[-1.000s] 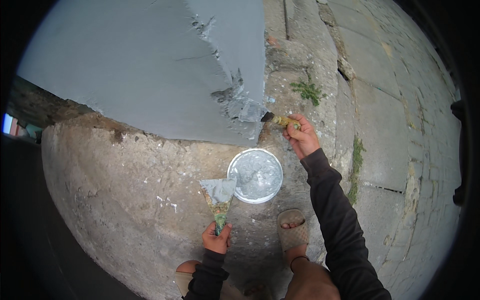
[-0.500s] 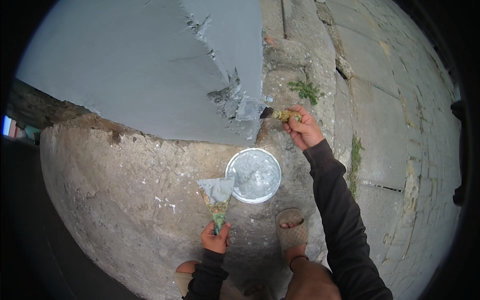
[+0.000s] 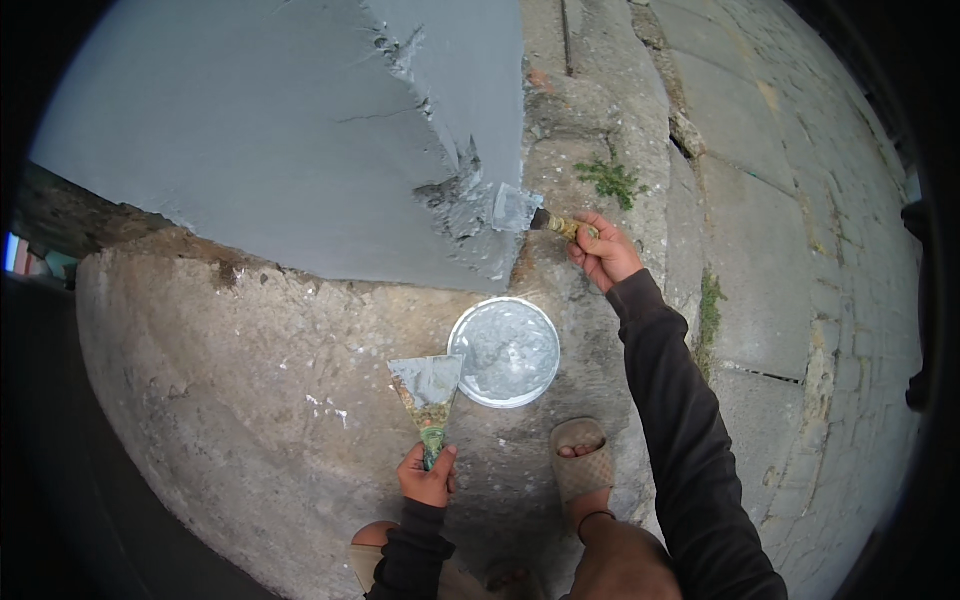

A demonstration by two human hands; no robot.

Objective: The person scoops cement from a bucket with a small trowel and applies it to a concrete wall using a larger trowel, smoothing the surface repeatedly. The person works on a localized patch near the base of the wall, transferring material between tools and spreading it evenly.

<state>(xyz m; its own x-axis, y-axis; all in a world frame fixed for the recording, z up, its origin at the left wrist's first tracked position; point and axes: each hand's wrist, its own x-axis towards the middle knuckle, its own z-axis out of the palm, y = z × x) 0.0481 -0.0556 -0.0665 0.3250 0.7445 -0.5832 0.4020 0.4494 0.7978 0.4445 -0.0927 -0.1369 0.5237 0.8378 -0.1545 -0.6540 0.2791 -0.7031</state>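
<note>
My left hand (image 3: 426, 476) grips the green, stained handle of a wide putty knife (image 3: 426, 390), its blade coated with grey paste, beside a round white container (image 3: 506, 352) of grey paste. My right hand (image 3: 605, 250) is closed on the yellowish handle of a smaller putty knife (image 3: 518, 208). Its paste-smeared blade is at the grey wall's (image 3: 240, 130) corner, just right of a rough, broken patch (image 3: 450, 200) in the plaster. Whether the blade touches the wall is hard to tell.
A worn concrete ledge (image 3: 220, 360) runs below the wall. Small weeds (image 3: 612, 180) grow beside the corner and along a crack. Paving (image 3: 770, 260) stretches to the right. My sandalled foot (image 3: 580, 460) stands below the container.
The blade in my right hand has shifted right from the broken patch toward the wall's corner edge. My left hand and its knife have moved slightly left.
</note>
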